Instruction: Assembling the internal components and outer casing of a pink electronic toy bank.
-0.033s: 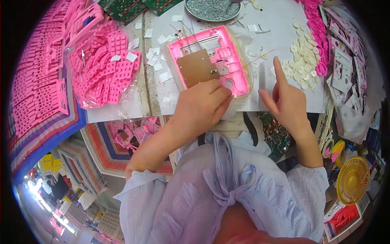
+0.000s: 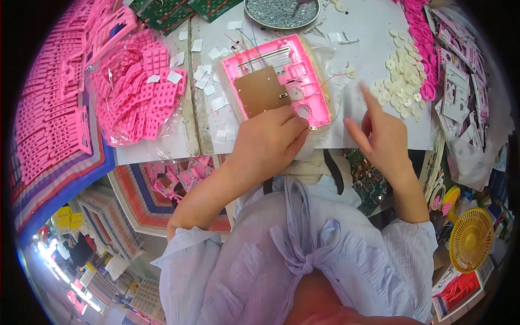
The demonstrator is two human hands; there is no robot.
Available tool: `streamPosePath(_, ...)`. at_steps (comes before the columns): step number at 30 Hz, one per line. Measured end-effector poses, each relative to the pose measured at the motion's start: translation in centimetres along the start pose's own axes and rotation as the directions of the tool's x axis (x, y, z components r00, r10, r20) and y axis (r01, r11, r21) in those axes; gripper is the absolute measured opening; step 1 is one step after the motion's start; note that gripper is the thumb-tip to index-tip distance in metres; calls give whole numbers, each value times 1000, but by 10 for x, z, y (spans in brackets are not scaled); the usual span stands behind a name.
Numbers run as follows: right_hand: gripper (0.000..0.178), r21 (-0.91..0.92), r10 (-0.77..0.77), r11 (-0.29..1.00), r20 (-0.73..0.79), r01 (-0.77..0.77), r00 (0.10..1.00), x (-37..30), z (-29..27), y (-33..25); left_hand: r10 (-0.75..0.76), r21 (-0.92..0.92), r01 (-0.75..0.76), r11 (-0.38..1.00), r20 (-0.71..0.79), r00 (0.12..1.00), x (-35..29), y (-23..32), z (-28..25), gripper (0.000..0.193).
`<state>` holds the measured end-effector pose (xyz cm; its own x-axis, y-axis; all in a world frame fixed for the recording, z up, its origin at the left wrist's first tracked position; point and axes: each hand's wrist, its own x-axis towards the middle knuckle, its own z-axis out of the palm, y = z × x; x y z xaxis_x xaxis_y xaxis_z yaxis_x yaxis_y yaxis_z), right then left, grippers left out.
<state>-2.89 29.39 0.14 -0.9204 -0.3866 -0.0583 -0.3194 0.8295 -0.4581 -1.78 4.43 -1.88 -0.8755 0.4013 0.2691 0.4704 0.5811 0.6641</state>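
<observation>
Pink casing (image 2: 304, 70) under left hand (image 2: 271, 135) (grip unclear), right hand (image 2: 383, 135) spread apart, printed cards (image 2: 457, 95) beyond.

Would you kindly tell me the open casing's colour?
The casing by the left hand is bright pink, best seen in the head view.

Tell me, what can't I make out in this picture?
All in the head view:
Near edge of the brown board: hidden by the left hand.
Whether that hand pinches anything: its own fingers cover this.
Index fingertip of the right hand: blurred.
Far rim of the round dish: cut off by the upper edge.
Single silvery pieces inside: too small.
</observation>
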Motion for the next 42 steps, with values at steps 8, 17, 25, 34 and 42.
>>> streamPosePath(8,31,247,-377,873,-207,421,903,25,26,-13,-40,-6,41,999,87,995,2,0,5,9)
streamPosePath(17,22,60,-540,804,-342,592,769,34,30,-17,-179,-330,250,910,232,956,9,-6,-9,11)
streamPosePath(25,17,47,-527,840,-162,540,834,33,14,-15,158,155,-191,969,200,967,40,-24,-12,13)
streamPosePath(34,13,-50,-462,887,-63,459,885,29,13,-22,22,-10,-23,1000,-92,996,40,-13,-1,23)
streamPosePath(42,13,158,-451,883,32,442,892,50,11,-12,-1,-33,0,999,-33,999,-10,-5,10,30)
